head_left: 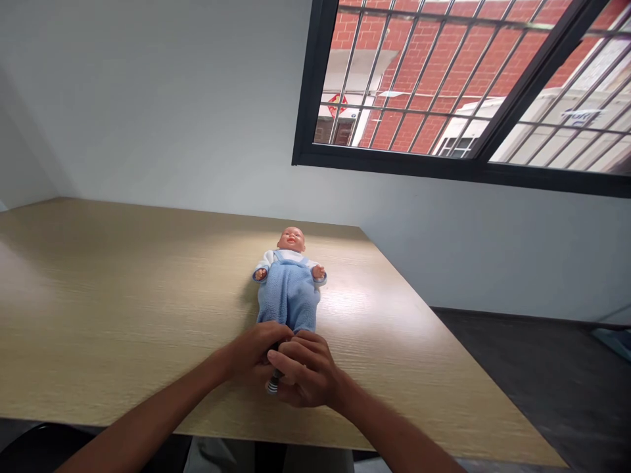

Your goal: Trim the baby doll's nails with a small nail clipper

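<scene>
One baby doll (288,292) in blue fleece overalls lies face up on the one wood-grain table (148,295), its feet hidden behind two bare hands at the doll's leg end. One striped dark-and-white piece (273,385) pokes out there, mostly covered; whether it is a sock is hard to make out. The right hand (309,371) has its fingers curled tight, pinching that piece; the left hand (254,349) presses alongside, its fingertips hidden, so its grip cannot be told.
</scene>
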The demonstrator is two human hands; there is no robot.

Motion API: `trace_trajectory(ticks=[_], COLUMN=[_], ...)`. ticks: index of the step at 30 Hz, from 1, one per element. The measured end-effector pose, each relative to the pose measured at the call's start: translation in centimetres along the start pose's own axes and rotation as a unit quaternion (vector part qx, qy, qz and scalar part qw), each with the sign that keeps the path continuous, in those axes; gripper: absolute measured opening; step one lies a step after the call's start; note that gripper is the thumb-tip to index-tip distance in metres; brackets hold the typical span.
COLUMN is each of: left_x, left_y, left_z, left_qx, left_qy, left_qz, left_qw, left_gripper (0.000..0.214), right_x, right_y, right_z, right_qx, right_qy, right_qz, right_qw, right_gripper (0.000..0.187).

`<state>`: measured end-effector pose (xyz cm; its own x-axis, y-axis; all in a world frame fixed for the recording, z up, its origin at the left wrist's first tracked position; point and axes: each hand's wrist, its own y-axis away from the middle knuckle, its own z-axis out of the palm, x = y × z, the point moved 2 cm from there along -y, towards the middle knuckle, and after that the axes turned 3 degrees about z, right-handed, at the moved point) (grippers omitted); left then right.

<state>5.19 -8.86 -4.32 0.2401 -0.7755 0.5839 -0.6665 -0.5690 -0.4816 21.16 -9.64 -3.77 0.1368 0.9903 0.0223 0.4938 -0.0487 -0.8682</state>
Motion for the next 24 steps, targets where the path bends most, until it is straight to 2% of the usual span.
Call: trace_trajectory(ticks=[24], left_x=[0.48], left_y=[-0.25], left_z=[-0.27], left_qx=[-0.011], left_qy=[-0.025], left_qz=[0.003], left_qw=[1.000], left_gripper=[0.024], right_x=[-0.03], right_y=[-0.03], right_z=[-0.04], right_qx=[-0.003], right_qy=[0.002], right_qz=[0.002], right_qw=[1.000], right_gripper=[0.035])
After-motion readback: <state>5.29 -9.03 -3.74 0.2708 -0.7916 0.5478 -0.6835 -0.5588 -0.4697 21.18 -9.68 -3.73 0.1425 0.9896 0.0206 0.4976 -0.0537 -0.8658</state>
